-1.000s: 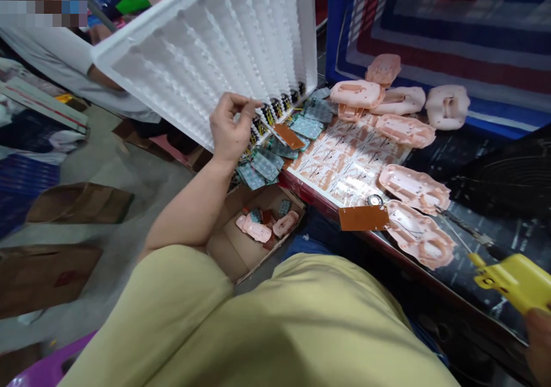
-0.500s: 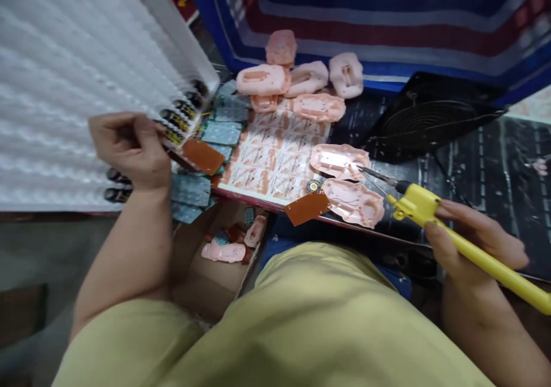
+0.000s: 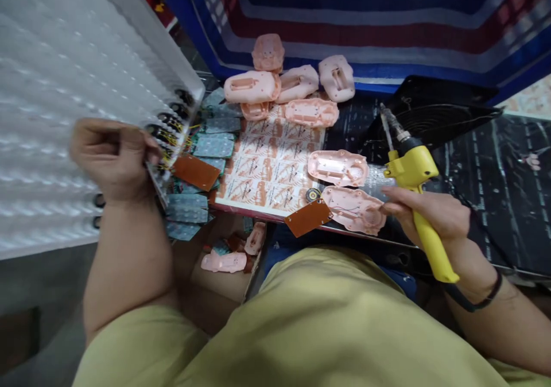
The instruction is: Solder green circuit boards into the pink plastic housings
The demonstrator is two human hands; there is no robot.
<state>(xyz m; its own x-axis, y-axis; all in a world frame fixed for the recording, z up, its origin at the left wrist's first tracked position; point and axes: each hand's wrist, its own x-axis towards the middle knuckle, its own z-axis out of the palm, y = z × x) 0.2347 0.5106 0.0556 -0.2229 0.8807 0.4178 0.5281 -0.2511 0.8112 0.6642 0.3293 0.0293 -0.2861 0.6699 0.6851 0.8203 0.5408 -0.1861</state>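
Note:
My left hand (image 3: pixel 112 156) is closed at the edge of a white ribbed tray (image 3: pixel 64 77), its fingertips pinching the rim. Small black round parts with yellow wires (image 3: pixel 166 124) sit along that tray's side. My right hand (image 3: pixel 433 215) is wrapped round a yellow soldering gun (image 3: pixel 415 166), whose metal tip points up and away. Left of the gun lie two pink plastic shell halves (image 3: pixel 338 167), open side up. An orange-brown circuit board (image 3: pixel 309 217) rests against the nearer one, beside a small round speaker (image 3: pixel 313 195).
Several pink shells (image 3: pixel 253 86) are grouped before a blue striped crate (image 3: pixel 365 28). Green circuit boards (image 3: pixel 213 144) and another orange-brown board (image 3: pixel 196 173) lie by the tray. A black fan (image 3: pixel 430 114) stands at the right. Below the table edge, a cardboard box (image 3: pixel 215 283) holds parts.
The soldering gun's tip has lifted from the upper pink shell and swung upward, with my right hand turning. The white tray has tilted, its near edge lower; my left hand has shifted slightly left.

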